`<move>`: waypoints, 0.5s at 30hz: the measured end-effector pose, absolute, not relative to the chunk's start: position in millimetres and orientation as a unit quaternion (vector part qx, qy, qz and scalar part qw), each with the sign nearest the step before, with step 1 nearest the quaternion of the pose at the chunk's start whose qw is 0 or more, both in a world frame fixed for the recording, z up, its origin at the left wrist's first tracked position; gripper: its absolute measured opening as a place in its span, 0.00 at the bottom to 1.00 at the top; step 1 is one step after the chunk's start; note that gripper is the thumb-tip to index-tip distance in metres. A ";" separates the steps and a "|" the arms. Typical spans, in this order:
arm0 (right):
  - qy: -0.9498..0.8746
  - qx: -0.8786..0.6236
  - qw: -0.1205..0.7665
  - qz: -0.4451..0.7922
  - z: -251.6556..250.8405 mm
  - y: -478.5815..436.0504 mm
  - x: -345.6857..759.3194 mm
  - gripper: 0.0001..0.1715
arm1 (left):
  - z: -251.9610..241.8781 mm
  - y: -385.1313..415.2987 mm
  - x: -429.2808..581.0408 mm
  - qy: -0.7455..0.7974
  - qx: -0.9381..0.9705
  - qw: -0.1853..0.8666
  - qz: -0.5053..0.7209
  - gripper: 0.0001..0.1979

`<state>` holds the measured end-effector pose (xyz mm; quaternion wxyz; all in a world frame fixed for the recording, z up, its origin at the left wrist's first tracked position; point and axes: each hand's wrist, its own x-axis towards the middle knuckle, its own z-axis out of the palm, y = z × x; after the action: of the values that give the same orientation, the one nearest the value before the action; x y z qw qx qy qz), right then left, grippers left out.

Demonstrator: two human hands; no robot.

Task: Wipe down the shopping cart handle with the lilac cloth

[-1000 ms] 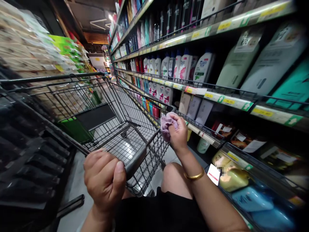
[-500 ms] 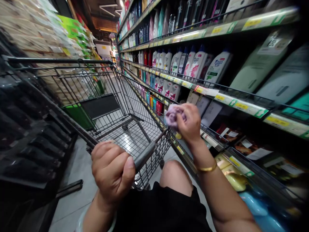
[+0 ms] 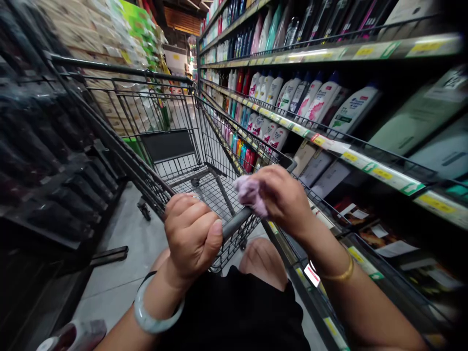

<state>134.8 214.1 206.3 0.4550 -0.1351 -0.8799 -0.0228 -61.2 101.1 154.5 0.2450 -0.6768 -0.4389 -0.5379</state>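
Note:
My left hand is wrapped round the left part of the handle bar of a dark wire shopping cart. A pale bangle circles that wrist. Bunched in the fingers of my right hand is a light purple cloth, held at the right part of the bar. The cloth touches or nearly touches the bar there; I cannot tell which. On the right wrist sits a gold bracelet. The wire basket shows bare mesh inside.
Shelves of shampoo bottles with price strips run along the right, close to the cart. Dark packaged goods hang on the left. Stacked packs stand farther back. A bottle is at the lower left, by my left forearm.
My right hand with the cloth has moved down and slightly left, onto the bar area. The view has shifted, so cart and left hand appear farther right. The left hand keeps its grip.

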 end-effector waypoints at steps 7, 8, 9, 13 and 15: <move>-0.889 -0.113 0.443 -0.007 194.2 237.3 149.1 0.14 | 160.6 101.1 -60.1 -0.437 -0.680 0.255 -0.531 0.13; -0.889 -0.119 0.442 -0.011 194.6 249.7 154.2 0.15 | 160.5 100.8 -60.1 -0.437 -0.679 0.256 -0.532 0.13; -0.878 -0.159 0.451 -0.018 195.3 266.9 160.6 0.16 | 160.3 100.4 -60.1 -0.438 -0.677 0.256 -0.533 0.13; -0.770 -0.324 0.547 -0.049 194.5 340.7 185.2 0.13 | 159.9 98.5 -60.4 -0.442 -0.680 0.257 -0.525 0.12; -0.735 -0.343 0.584 -0.047 185.2 347.1 187.3 0.15 | 159.3 98.4 -60.3 -0.439 -0.680 0.260 -0.527 0.12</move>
<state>187.3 347.1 185.2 0.5837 -0.3425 -0.7347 -0.0466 -60.3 98.4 159.3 0.2598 -0.6799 -0.4387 -0.5270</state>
